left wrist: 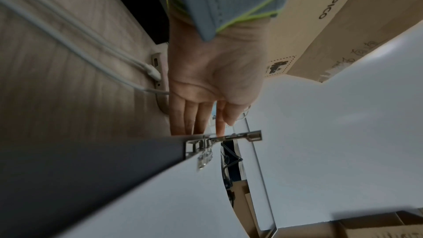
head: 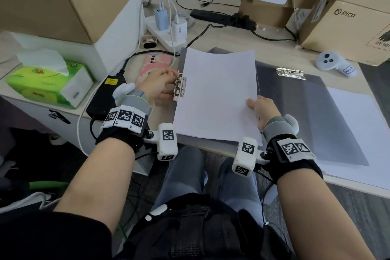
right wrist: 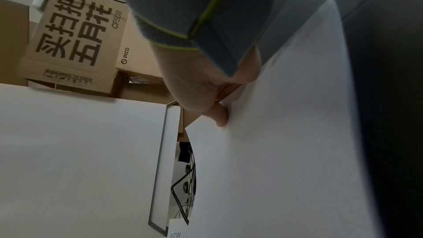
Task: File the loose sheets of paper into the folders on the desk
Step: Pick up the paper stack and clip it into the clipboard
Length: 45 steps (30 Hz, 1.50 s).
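— Where are the papers now?

— A white sheet (head: 217,95) lies over the grey folder (head: 180,59) in the middle of the desk (head: 232,36), near the person. Its far edge bends up a little. The folder's metal clip (head: 179,88) is at the sheet's left edge.

— And the hands?

— The left hand (head: 157,84) is at the clip. The fingers (left wrist: 201,115) are almost straight and the tips touch the metal lever; I cannot tell if they really pinch it. The right hand (head: 263,110) holds the right edge of the sheet, the thumb (right wrist: 220,115) on top and the other fingers hidden under the paper.

— Is there another folder?

— Yes, a second grey folder (head: 306,112) lies open at the right, with its own clip (head: 291,73) at the far end. More white paper (head: 363,133) lies under it at the right. On the left stands a green tissue box (head: 48,82), and a pink phone (head: 154,65) lies just beside the left hand.
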### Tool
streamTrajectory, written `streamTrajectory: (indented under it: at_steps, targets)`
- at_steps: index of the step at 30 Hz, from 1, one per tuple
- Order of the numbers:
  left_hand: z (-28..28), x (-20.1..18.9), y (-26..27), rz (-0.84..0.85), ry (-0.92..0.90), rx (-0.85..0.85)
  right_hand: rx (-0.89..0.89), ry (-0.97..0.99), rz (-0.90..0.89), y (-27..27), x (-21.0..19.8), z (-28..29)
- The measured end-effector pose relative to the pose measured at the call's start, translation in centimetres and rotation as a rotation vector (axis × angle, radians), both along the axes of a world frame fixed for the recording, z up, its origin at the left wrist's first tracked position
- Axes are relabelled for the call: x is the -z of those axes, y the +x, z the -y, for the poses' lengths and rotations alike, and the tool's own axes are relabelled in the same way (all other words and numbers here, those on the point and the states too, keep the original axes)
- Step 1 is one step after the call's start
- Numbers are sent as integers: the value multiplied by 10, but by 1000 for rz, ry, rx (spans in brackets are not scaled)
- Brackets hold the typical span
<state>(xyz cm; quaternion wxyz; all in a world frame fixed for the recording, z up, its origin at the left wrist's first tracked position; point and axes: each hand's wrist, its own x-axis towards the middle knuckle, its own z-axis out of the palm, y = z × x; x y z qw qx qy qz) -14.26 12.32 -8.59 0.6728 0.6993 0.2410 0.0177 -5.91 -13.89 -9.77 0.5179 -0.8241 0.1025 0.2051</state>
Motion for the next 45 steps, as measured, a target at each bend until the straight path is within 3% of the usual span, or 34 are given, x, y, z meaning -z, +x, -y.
streamTrajectory:
  at_steps: [5,11,14,28,36,45]
  targets:
    - [0,1,-9,-42,-154,32,-6,0,7,-2,3,2]
    - [6,-5,-23,-239,-80,191,5,-16,29,-4,-2,3]
    - [9,-6,-25,-281,-95,181,-3,-10,33,-7,-2,3]
    - [12,-22,-25,-365,-114,240,-12,-58,74,-13,-2,-1]
    - [14,-18,-25,-316,-161,173,-12,-26,54,-7,6,-2]
    - [19,-14,-22,-309,-79,109,9,14,53,-6,10,-3]
